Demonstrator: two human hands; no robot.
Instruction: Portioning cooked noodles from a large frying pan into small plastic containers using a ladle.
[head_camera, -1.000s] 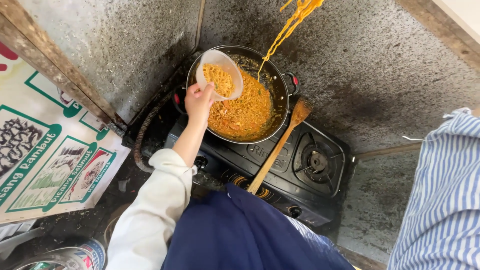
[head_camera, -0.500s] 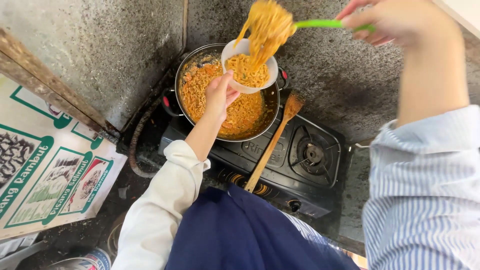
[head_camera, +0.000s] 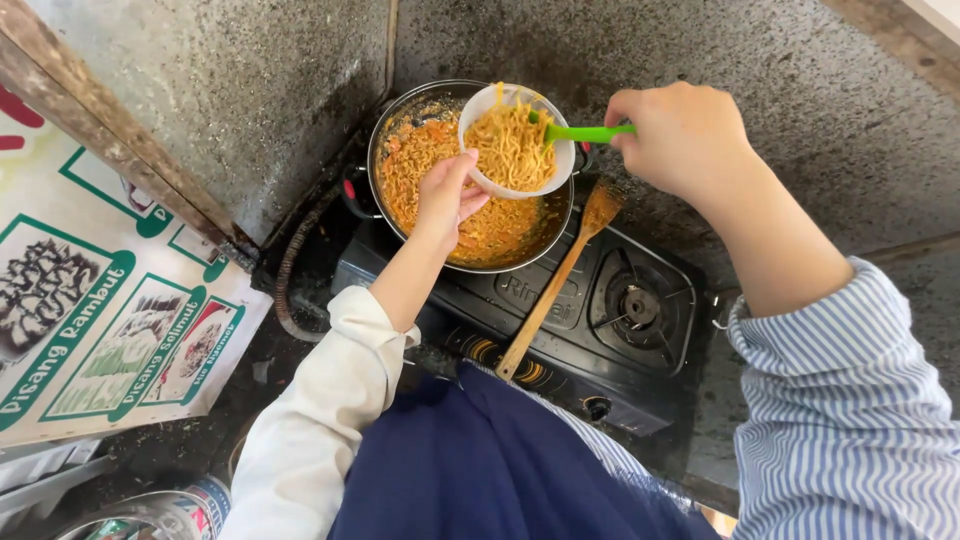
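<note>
One white bowl (head_camera: 515, 140) is being held above the pan (head_camera: 395, 205), heaped with orange-yellow noodles (head_camera: 512, 148). It is being gripped at its near rim by the left hand (head_camera: 448, 195), thumb over the edge and fingers under the base, so that it hangs over the pan's far side. Half a second ago a long hank of noodles was being lifted high above the bowl; now that hank is lying inside it, and the pile is being pressed down with a green utensil (head_camera: 585, 133), whose working end is buried in the noodles and cannot be made out. The utensil's handle is being clenched in the right hand (head_camera: 680, 135), which has been brought down from the top edge of the view to the bowl's level. By this reading, a portion is being transferred from pan to bowl and the bowl is nearly filled, while a good layer of noodles is being left in the pan below.

A wooden spatula (head_camera: 560, 280) is being rested with its blade on the pan's rim and its handle slanting across the black gas stove (head_camera: 640, 400), beside the unused burner (head_camera: 640, 305). A printed poster (head_camera: 110, 330) is lying at the left, against a rough grey wall (head_camera: 250, 90).
</note>
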